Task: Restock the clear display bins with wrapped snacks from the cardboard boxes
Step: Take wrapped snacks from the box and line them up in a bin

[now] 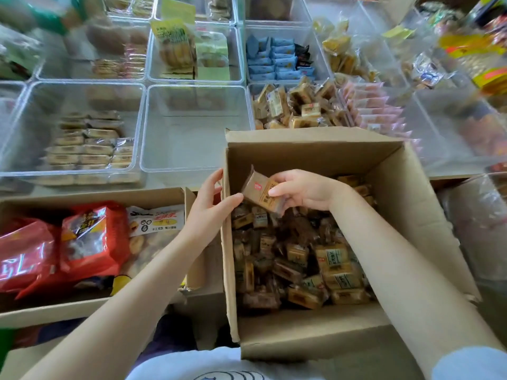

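The right hand is inside the open cardboard box, near its far left corner. Its grip is clamped on a tan wrapped snack, thumb on the top face and fingers curled beneath, with the snack tilted and raised above the loose pile of wrapped snacks that fills the box floor. The left hand is at the left wall of the same box: the thumb reaches over the wall edge and its tip touches the near left end of the held snack; the fingers are extended along the outer side of the wall, so this grip is apart and holds nothing.

Far of the box, the clear display bins sit in rows on the surface. The empty bin lies directly far left of the box. The bin to its right holds the same tan snacks. The bin to its left holds flat pale packets in rows.

A second cardboard box at near left holds red bags and a white bag.
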`<state>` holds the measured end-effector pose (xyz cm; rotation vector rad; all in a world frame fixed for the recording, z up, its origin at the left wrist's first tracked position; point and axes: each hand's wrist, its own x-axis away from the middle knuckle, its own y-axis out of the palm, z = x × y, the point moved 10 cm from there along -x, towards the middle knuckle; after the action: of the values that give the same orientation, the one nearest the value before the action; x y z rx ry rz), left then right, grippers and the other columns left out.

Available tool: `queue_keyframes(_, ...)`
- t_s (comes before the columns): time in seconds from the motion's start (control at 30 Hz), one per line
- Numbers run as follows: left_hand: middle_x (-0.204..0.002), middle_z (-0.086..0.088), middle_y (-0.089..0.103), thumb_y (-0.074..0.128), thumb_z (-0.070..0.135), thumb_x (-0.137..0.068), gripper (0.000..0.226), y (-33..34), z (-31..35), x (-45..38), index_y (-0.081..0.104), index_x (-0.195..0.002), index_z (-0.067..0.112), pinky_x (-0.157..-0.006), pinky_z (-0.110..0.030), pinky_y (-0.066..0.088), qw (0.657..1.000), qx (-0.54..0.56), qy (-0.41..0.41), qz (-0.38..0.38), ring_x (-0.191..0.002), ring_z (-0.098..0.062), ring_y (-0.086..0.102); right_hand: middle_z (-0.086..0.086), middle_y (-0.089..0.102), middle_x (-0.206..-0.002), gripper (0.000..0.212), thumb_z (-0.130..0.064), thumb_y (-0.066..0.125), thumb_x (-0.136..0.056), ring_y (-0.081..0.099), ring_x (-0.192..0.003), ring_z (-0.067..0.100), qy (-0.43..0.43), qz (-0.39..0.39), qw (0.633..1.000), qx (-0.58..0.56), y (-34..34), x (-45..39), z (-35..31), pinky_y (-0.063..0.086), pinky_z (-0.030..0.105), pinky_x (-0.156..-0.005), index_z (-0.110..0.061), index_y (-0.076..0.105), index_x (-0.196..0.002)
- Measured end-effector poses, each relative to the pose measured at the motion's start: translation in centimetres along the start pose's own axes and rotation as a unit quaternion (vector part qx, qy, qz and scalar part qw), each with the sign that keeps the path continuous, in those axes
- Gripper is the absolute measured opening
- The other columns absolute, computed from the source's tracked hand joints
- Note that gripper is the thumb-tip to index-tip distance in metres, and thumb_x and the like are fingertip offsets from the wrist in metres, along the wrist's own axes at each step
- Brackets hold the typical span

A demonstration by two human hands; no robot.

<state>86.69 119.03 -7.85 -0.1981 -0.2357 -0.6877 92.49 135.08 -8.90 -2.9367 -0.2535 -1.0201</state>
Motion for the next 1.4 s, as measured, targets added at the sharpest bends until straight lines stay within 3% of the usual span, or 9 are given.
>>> queue_keyframes(0.23, -0.109, -0.001, 0.074, 0.064, 0.052, -0.088, 0.045, -7.7, 4.8, -0.3, 0.067, -0.118, 0.018, -0.089, -0.036, 0.053, 0.993, 0.107, 0.023, 0.046, -0.103, -0.019, 0.07, 0.019, 0.066, -0.114, 0.04, -0.01, 0.054, -0.098, 0.067, -0.096, 0.025, -0.136, -0.049, 0.986, -0.081, 4.6, -0.4, -11.1, 0.057, 0.033, -0.077, 0.006, 0.05, -0.135)
queue_keyframes(0.4, -0.093, 0.004, 0.076, 0.084, 0.036, -0.078, 0.034, -17.0, 6.8, -1.7, 0.073, -0.108, 0.023, -0.076, -0.024, 0.055, 0.989, 0.061, 0.072, 0.113, -0.086, -0.007, 0.07, 0.013, 0.07, -0.116, 0.029, -0.015, 0.063, -0.096, 0.067, -0.109, 0.025, -0.153, 0.048, 0.984, 0.079, 8.6, -6.6, -17.1, 0.055, 0.039, -0.096, -0.008, 0.061, -0.124)
queue_keyframes(0.6, -0.09, 0.01, 0.073, 0.083, 0.016, -0.081, 0.028, -29.1, 4.8, -4.5, 0.075, -0.108, 0.017, -0.067, -0.007, 0.047, 0.983, -0.043, 0.088, 0.153, -0.074, 0.009, 0.065, 0.007, 0.072, -0.107, 0.031, -0.011, 0.074, -0.089, 0.068, -0.099, 0.016, -0.153, 0.085, 0.967, 0.183, 14.7, -17.1, -21.9, 0.054, 0.027, -0.091, -0.015, 0.065, -0.118)
queue_keyframes(0.77, -0.108, 0.002, 0.071, 0.066, 0.06, -0.086, 0.055, -37.4, -1.6, -9.4, 0.066, -0.127, 0.023, -0.088, -0.035, 0.056, 0.978, -0.11, 0.05, 0.17, -0.1, -0.011, 0.067, 0.005, 0.073, -0.102, 0.032, -0.014, 0.08, -0.082, 0.069, -0.097, 0.022, -0.149, 0.184, 0.959, 0.158, 15.4, -26.4, -23.2, 0.054, 0.043, -0.095, -0.016, 0.067, -0.111)
queue_keyframes(0.93, -0.121, -0.008, 0.067, 0.038, 0.054, -0.089, 0.057, -43.3, -8.9, -12.8, 0.068, -0.12, 0.016, -0.093, -0.046, 0.044, 0.872, -0.458, 0.001, 0.173, -0.114, -0.032, 0.058, 0.009, 0.064, -0.107, 0.027, -0.021, 0.072, -0.086, 0.061, -0.1, 0.028, -0.159, 0.319, 0.847, 0.395, 14.1, -33.7, -27.3, 0.051, 0.041, -0.086, -0.017, 0.066, -0.113)
queue_keyframes(1.07, -0.115, -0.005, 0.066, 0.036, 0.048, -0.091, 0.049, -43.6, -11.4, -13.5, 0.066, -0.113, 0.017, -0.086, -0.042, 0.043, 0.849, -0.506, -0.011, 0.152, -0.11, -0.027, 0.056, 0.01, 0.057, -0.114, 0.02, -0.015, 0.053, -0.097, 0.053, -0.111, 0.031, -0.064, 0.258, 0.692, 0.671, 16.0, -40.8, -26.7, 0.042, 0.038, -0.085, -0.015, 0.063, -0.114)
queue_keyframes(1.13, -0.112, -0.003, 0.067, 0.039, 0.048, -0.091, 0.045, -43.6, -11.3, -13.5, 0.066, -0.11, 0.018, -0.082, -0.04, 0.046, 0.85, -0.502, -0.01, 0.16, -0.108, -0.025, 0.056, 0.011, 0.057, -0.119, 0.027, -0.008, 0.05, -0.097, 0.052, -0.116, 0.032, -0.002, 0.213, 0.66, 0.72, 16.4, -43.6, -24.9, 0.043, 0.04, -0.091, -0.014, 0.063, -0.119)
queue_keyframes(1.27, -0.101, -0.001, 0.068, 0.042, 0.048, -0.09, 0.042, -43.7, -11.4, -13.6, 0.068, -0.1, 0.016, -0.072, -0.037, 0.047, 0.847, -0.503, -0.002, 0.172, -0.103, -0.024, 0.057, 0.013, 0.058, -0.119, 0.031, -0.002, 0.047, -0.096, 0.054, -0.113, 0.033, 0.036, 0.192, 0.664, 0.721, 16.4, -46.7, -22.6, 0.046, 0.041, -0.087, -0.007, 0.06, -0.124)
queue_keyframes(1.4, -0.098, -0.002, 0.069, 0.038, 0.048, -0.088, 0.046, -43.5, -11.6, -13.7, 0.069, -0.098, 0.015, -0.069, -0.036, 0.047, 0.848, -0.506, -0.006, 0.16, -0.099, -0.023, 0.058, 0.015, 0.062, -0.118, 0.031, -0.007, 0.04, -0.099, 0.059, -0.104, 0.035, 0.055, 0.2, 0.745, 0.634, 15.1, -47.1, -19.5, 0.046, 0.039, -0.078, -0.01, 0.055, -0.125)
